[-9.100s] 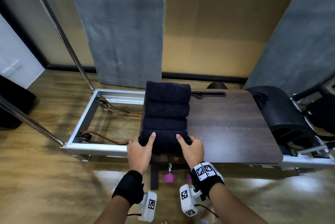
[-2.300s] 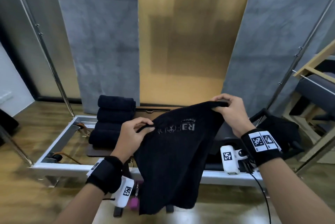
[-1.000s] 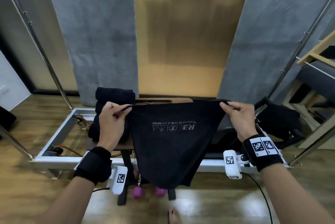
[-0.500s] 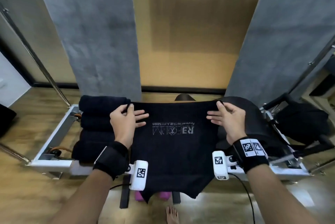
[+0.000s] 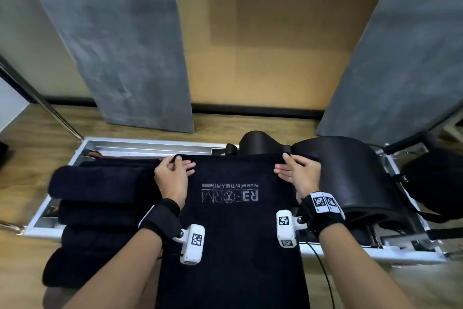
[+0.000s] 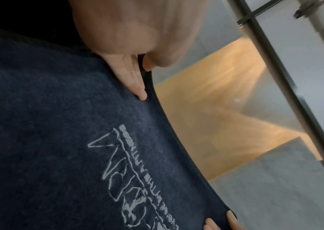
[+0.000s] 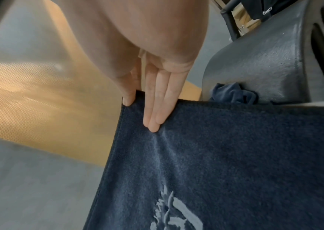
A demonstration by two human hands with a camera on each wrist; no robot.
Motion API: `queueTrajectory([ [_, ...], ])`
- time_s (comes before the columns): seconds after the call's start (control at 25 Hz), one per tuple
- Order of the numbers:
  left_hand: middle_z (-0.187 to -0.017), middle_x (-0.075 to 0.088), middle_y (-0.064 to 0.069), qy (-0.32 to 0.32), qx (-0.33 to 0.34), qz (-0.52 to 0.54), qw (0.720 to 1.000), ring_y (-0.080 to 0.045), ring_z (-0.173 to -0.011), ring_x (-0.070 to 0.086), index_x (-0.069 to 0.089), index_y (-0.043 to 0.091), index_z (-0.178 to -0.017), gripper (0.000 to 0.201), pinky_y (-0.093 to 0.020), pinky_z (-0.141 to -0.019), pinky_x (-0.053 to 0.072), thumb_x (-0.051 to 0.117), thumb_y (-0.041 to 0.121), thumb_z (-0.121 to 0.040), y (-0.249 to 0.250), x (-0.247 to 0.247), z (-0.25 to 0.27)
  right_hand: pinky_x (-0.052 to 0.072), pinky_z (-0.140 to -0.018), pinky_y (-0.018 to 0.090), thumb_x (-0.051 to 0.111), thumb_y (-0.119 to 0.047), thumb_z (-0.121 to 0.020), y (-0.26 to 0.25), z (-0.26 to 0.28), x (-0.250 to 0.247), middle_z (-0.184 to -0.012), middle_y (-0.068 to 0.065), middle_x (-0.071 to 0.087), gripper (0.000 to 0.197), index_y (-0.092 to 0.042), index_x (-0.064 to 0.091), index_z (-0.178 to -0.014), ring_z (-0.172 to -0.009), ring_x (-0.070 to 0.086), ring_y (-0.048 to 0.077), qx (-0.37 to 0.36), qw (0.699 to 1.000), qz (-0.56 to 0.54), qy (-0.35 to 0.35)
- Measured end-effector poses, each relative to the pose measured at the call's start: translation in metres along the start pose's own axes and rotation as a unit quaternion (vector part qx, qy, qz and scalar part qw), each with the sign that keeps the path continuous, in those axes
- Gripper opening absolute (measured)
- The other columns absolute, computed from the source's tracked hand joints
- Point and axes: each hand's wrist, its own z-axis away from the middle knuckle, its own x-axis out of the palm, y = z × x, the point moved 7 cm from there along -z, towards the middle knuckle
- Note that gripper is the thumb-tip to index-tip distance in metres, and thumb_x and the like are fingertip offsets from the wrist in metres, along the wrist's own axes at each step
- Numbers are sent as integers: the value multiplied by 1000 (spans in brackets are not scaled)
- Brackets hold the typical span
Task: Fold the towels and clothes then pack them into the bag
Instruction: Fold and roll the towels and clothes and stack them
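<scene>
Currently: logo towel [image 5: 230,228], flat on bench, near end hanging off. Left hand [image 5: 172,178] & right hand [image 5: 298,176] pinch far corners, prob. to square it for folding.

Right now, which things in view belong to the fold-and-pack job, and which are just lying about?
Part of the job:
- logo towel, spread flat, far corners pinched by left hand and right hand
- four rolled towels stacked beside it
- crumpled dark cloth by the black barrel

Lying about:
- metal frame
- black barrel
- grey wall panels
</scene>
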Motion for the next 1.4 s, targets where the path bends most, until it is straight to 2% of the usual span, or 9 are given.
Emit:
queueTrajectory([
  [0.16, -116, 70, -30, 14, -65, -28, 997, -30, -93, 75, 56, -2, -124, 18, -24, -64, 63, 43, 1, -111, -24, 13, -23, 64, -77, 47, 72, -15, -97, 22, -34, 23, -85, 28, 76, 22, 1, 69, -113, -80, 77, 40, 46, 998, 47, -9],
  [0.28, -129, 64, -14, -32, -72, -66, 995, -23, -113, 69, 39, 9, -154, 48, -33, -81, 61, 43, -2, -108, -40, 14, -16, 63, -71, 43, 63, 0, -100, 36, -34, 24, -90, 27, 74, 24, -5, 63, -123, -78, 74, 40, 57, 997, 53, -3],
  [0.36, -133, 60, -5, -61, -31, -91, 993, -19, -119, 66, 36, 16, -159, 55, -41, -92, 61, 50, 2, -107, -38, 12, -6, 64, -65, 38, 60, 8, -97, 34, -26, 19, -88, 24, 74, 32, -10, 63, -123, -73, 74, 35, 40, 998, 44, 0],
  [0.56, -116, 69, -1, -114, 63, -188, 973, -15, -105, 69, 68, 18, -121, 18, -44, -94, 61, 61, 15, -105, -30, -12, 42, 60, -61, 35, 57, 6, -100, 41, 31, 3, -94, 31, 73, 24, -3, 65, -120, -73, 71, 36, 23, 995, 89, -33],
  [0.72, -99, 73, -1, -164, 113, -241, 950, -10, -89, 68, 72, 27, -94, 15, -8, -77, 48, 67, 16, -102, -35, -50, 95, 58, -59, 33, 59, 2, -101, 61, 101, -13, -90, 28, 73, 16, 3, 66, -114, -66, 68, 31, 34, 987, 141, -64],
  [0.8, -95, 72, 0, -166, 117, -252, 946, -7, -82, 66, 72, 29, -87, 18, -5, -72, 45, 71, 16, -99, -38, -71, 117, 56, -54, 30, 60, 1, -100, 72, 131, -24, -84, 24, 73, 13, 3, 67, -110, -60, 68, 27, 37, 983, 166, -74],
  [1.0, -86, 65, 2, -167, 141, -311, 925, -8, -70, 60, 72, 24, -83, 17, -10, -70, 44, 76, 11, -94, -46, -129, 168, 43, -39, 24, 67, -2, -96, 95, 191, -59, -64, 14, 70, 6, 0, 67, -102, -43, 58, 23, -2, 963, 259, -73],
  [1.16, -90, 60, -3, -154, 135, -380, 902, -18, -76, 59, 70, 10, -89, 9, -35, -79, 54, 77, 6, -91, -57, -168, 203, 39, -36, 21, 76, -7, -87, 112, 213, -102, -52, 7, 67, 12, -11, 65, -91, -32, 53, 17, -29, 923, 384, -9],
  [1.4, -90, 55, 0, -168, 140, -463, 859, -25, -81, 62, 67, 14, -85, 13, -44, -71, 54, 68, 13, -98, -57, -179, 223, 46, -54, 24, 78, -11, -88, 130, 220, -120, -54, 4, 67, 16, -14, 65, -79, -39, 61, 6, -23, 893, 449, 4],
])
